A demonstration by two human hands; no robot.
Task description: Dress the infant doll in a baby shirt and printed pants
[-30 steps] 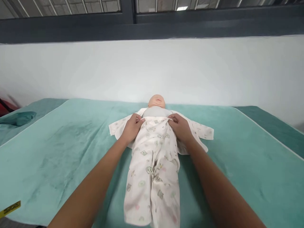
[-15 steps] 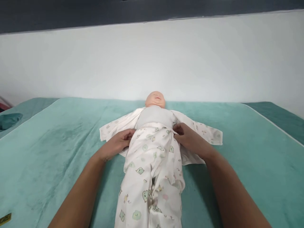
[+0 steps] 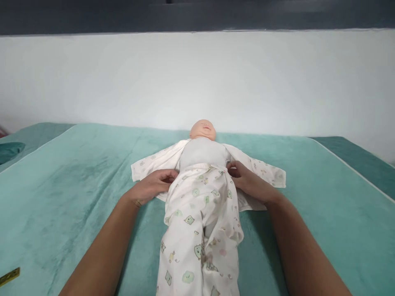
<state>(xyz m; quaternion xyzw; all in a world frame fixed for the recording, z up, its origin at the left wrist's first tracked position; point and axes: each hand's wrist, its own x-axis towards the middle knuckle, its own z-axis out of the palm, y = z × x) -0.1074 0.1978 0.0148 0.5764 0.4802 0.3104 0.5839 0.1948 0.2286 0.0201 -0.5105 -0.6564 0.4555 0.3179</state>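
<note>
A baby doll (image 3: 203,150) lies on its back, head toward the wall, its grey torso bare above the waist. White patterned baby pants (image 3: 197,205) cover its legs up to the belly. My left hand (image 3: 152,185) pinches the waistband at the doll's side on the left, fingertips partly hidden by the cloth. On the other side my right hand (image 3: 248,181) has its fingers closed on the waistband edge. Under the doll a white patterned baby shirt (image 3: 271,174) lies spread open, a sleeve stretching out to each side.
Teal plush cloth (image 3: 77,197) covers the surface, with a pale seam line near each side. Behind the doll's head rises a white wall (image 3: 197,78) with a dark band above. A yellow-and-black strip (image 3: 10,276) lies at lower left.
The pants' waistband has shifted slightly to the right and now sits a little straighter across the belly. Both hands stay at the waist; the view has tilted slightly.
</note>
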